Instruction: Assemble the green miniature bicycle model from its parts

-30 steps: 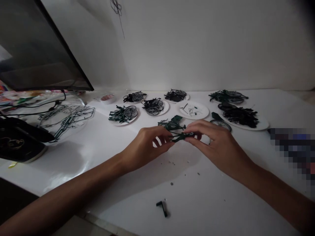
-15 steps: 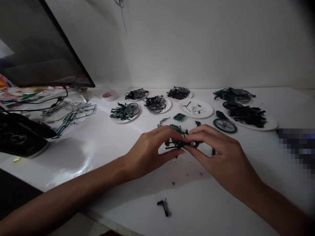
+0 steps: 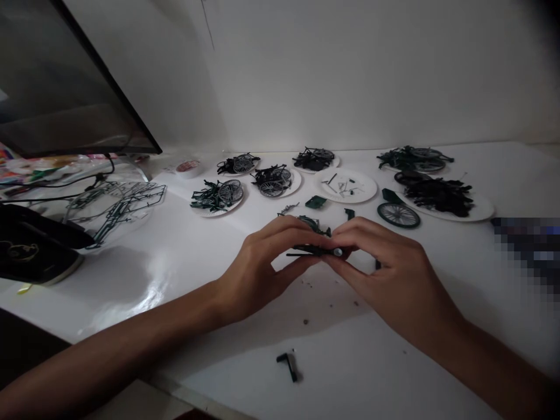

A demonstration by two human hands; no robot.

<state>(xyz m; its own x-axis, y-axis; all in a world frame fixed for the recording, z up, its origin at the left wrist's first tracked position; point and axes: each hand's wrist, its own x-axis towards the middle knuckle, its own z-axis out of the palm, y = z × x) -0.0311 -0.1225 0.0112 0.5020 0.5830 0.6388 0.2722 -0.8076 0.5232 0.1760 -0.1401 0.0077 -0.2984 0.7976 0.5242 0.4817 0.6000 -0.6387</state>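
Observation:
Between the fingertips of both hands is a small dark model bicycle part (image 3: 301,252) with thin prongs to the left and a pale round tip (image 3: 338,252) to the right. My left hand (image 3: 262,262) pinches its pronged side between thumb and fingers. Closed on the end near the pale tip is my right hand (image 3: 394,268). Fingers cover much of the part's middle. Just behind the hands lies a green model bicycle frame (image 3: 312,223), partly hidden. A small dark green angled piece (image 3: 287,366) rests on the table nearer to me.
Paper plates with model bicycle parts (image 3: 216,197) line the back of the white table (image 3: 184,256). One plate (image 3: 345,185) carries small loose pieces. A spoked wheel (image 3: 399,214) lies to the right. Left are a monitor (image 3: 79,81), part sprues (image 3: 126,204) and a black object (image 3: 35,245).
The hands have drawn closer together around the part, and its prongs now look flatter, as if turned. The camera view has shifted slightly.

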